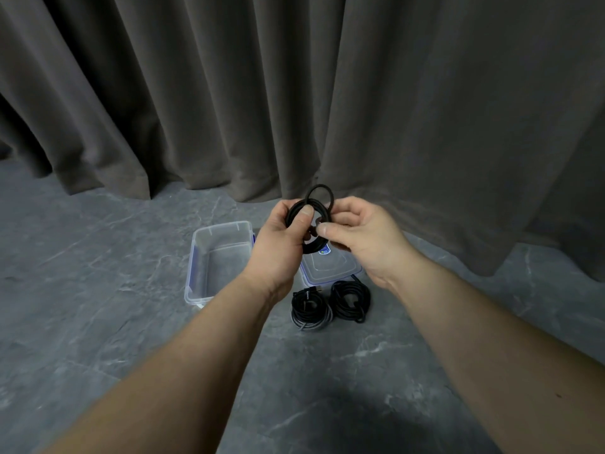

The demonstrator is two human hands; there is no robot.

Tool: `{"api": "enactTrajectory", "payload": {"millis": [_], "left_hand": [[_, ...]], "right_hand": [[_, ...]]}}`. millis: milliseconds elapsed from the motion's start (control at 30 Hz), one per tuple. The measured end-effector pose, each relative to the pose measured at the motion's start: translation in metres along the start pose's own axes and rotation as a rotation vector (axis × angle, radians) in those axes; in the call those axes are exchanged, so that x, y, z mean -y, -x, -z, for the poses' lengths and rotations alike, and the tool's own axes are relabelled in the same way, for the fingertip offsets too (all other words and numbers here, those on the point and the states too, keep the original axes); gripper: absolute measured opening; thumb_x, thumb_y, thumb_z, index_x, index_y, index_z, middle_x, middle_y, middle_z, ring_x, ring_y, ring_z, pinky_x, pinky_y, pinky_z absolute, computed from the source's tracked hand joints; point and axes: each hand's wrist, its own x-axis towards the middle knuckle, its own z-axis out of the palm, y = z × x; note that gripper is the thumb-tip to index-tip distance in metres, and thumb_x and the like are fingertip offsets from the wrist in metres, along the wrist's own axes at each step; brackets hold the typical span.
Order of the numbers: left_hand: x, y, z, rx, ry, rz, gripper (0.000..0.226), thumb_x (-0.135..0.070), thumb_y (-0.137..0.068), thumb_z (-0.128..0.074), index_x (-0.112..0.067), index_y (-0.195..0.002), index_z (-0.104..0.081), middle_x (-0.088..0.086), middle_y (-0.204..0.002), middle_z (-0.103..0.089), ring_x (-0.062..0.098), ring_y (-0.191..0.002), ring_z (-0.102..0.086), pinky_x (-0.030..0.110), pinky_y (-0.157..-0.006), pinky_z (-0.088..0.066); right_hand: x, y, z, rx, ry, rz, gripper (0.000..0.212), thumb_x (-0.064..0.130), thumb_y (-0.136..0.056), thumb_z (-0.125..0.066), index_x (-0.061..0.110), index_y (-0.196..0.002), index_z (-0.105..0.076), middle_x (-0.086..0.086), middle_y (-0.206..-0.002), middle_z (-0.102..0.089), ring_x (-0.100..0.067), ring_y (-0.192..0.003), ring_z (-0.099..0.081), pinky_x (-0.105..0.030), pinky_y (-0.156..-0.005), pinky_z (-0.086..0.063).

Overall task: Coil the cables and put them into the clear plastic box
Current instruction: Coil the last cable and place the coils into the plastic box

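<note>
Cable coil (309,211) in both hands, box (218,262) open

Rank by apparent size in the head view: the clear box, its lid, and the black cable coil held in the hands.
1. clear box, largest.
2. lid, though the hands hide much of it.
3. held cable coil, smallest, though it is nearer the camera, gripped by left hand and right hand.

The left hand (284,239) is covering part of the black coiled cable (314,204), and both hands are hiding half the clear plastic lid (327,267).
</note>
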Motion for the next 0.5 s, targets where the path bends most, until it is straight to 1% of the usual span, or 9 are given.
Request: {"api": "enactTrajectory", "payload": {"millis": [33,100,167,200,300,333,400,467,500], "left_hand": [[0.001,0.0,0.001,0.004,-0.003,-0.001,0.007,-0.015,-0.099,-0.052,-0.015,-0.098,-0.059,0.005,-0.09,-0.063,0.017,-0.084,-0.055,0.049,-0.098,-0.048],[0.0,0.0,0.002,0.022,0.023,0.004,0.007,-0.014,-0.1,-0.051,-0.013,-0.098,-0.057,0.002,-0.082,-0.061,0.011,-0.072,-0.055,0.037,-0.083,-0.053],[-0.001,0.001,0.003,0.05,0.063,0.03,0.008,-0.014,-0.1,-0.048,-0.013,-0.097,-0.055,0.003,-0.081,-0.06,0.011,-0.07,-0.056,0.027,-0.069,-0.053],[-0.002,0.001,0.004,0.064,0.079,0.049,0.008,-0.013,-0.1,-0.048,-0.013,-0.097,-0.055,0.005,-0.081,-0.06,0.014,-0.072,-0.057,0.027,-0.068,-0.053],[-0.002,0.0,0.007,0.102,0.089,0.075,0.008,-0.011,-0.099,-0.05,-0.014,-0.095,-0.056,0.007,-0.084,-0.062,0.02,-0.079,-0.056,0.032,-0.074,-0.05],[-0.002,0.0,0.008,0.113,0.081,0.079,0.008,-0.01,-0.098,-0.05,-0.014,-0.095,-0.056,0.006,-0.082,-0.063,0.02,-0.078,-0.056,0.033,-0.074,-0.05],[-0.001,0.0,0.009,0.127,0.071,0.086,0.01,-0.008,-0.098,-0.051,-0.014,-0.09,-0.056,0.001,-0.074,-0.065,0.015,-0.068,-0.058,0.031,-0.071,-0.051],[-0.001,0.001,0.011,0.132,0.082,0.095,0.012,-0.006,-0.097,-0.051,-0.013,-0.087,-0.054,-0.001,-0.068,-0.066,0.01,-0.06,-0.059,0.028,-0.067,-0.052],[0.0,0.001,0.012,0.129,0.091,0.099,0.013,-0.005,-0.097,-0.052,-0.012,-0.086,-0.054,-0.001,-0.067,-0.066,0.01,-0.058,-0.06,0.026,-0.064,-0.054]], "right_hand": [[0.001,0.0,-0.001,-0.015,0.006,0.008,0.022,-0.008,-0.084,-0.063,0.012,-0.093,-0.06,0.0,-0.078,-0.068,0.001,-0.061,-0.064,-0.01,-0.056,-0.045],[0.001,-0.001,-0.002,-0.028,-0.017,0.003,0.023,-0.008,-0.085,-0.061,0.014,-0.092,-0.061,0.003,-0.074,-0.07,0.0,-0.061,-0.065,-0.011,-0.057,-0.046],[0.002,-0.001,-0.001,-0.005,-0.059,-0.03,0.024,-0.006,-0.087,-0.058,0.017,-0.094,-0.062,0.005,-0.071,-0.071,-0.004,-0.065,-0.066,-0.018,-0.065,-0.049],[0.002,-0.001,-0.001,0.012,-0.094,-0.048,0.026,-0.006,-0.087,-0.056,0.018,-0.094,-0.062,0.005,-0.069,-0.072,-0.006,-0.066,-0.066,-0.021,-0.068,-0.05],[0.001,0.0,0.004,0.044,-0.187,-0.085,0.032,-0.01,-0.087,-0.052,0.019,-0.097,-0.06,0.004,-0.067,-0.071,-0.008,-0.064,-0.066,-0.025,-0.07,-0.051],[0.001,0.0,0.006,0.052,-0.185,-0.087,0.034,-0.011,-0.087,-0.051,0.02,-0.099,-0.06,0.003,-0.069,-0.071,-0.009,-0.065,-0.065,-0.026,-0.071,-0.05],[-0.001,0.0,0.009,0.054,-0.124,-0.071,0.036,-0.011,-0.086,-0.053,0.021,-0.101,-0.059,0.001,-0.074,-0.07,-0.011,-0.069,-0.064,-0.026,-0.073,-0.049],[-0.002,0.0,0.01,0.041,-0.046,-0.033,0.037,-0.012,-0.086,-0.055,0.022,-0.1,-0.058,0.0,-0.079,-0.071,-0.011,-0.07,-0.065,-0.023,-0.07,-0.052],[-0.004,-0.001,0.01,0.034,-0.018,-0.01,0.036,-0.012,-0.086,-0.055,0.021,-0.1,-0.057,-0.001,-0.081,-0.071,-0.012,-0.071,-0.067,-0.025,-0.071,-0.054]]}}
